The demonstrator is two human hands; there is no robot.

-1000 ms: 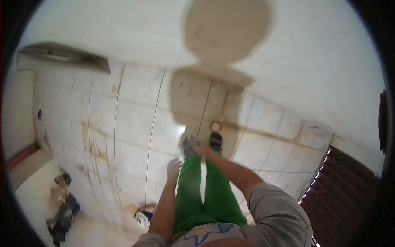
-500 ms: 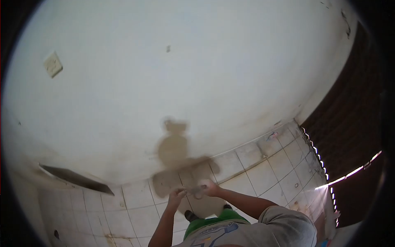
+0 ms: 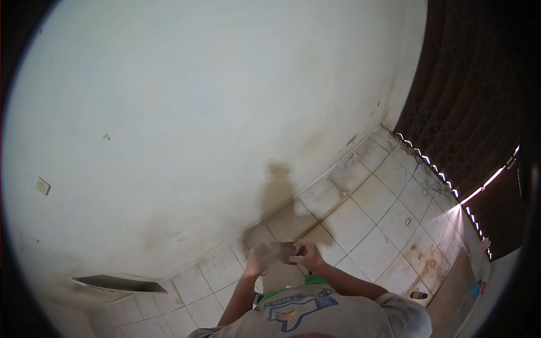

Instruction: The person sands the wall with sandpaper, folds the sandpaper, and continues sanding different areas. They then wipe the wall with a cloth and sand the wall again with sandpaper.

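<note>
In front of my body, my left hand [image 3: 259, 259] and my right hand [image 3: 307, 256] are close together over the tiled floor. Between them is a small, dark brown, flat-looking object [image 3: 287, 251], with a paler, blurred part on its left side. Its exact kind cannot be made out. The fingers of my right hand are curled at its right edge. My left hand is closed at the pale side, its fingers smeared by motion.
A white wall [image 3: 186, 112] meets the tiled floor [image 3: 360, 248] ahead. A dark folding shutter [image 3: 462, 101] stands at right. Low on the left is a dark flat panel [image 3: 121, 283]. A small bottle-like item [image 3: 418, 295] and a blue-red item [image 3: 479, 289] lie at lower right.
The view has swung to the right, bringing in more floor and shutter. My hands have shifted, and the dark object between them now shows more plainly.
</note>
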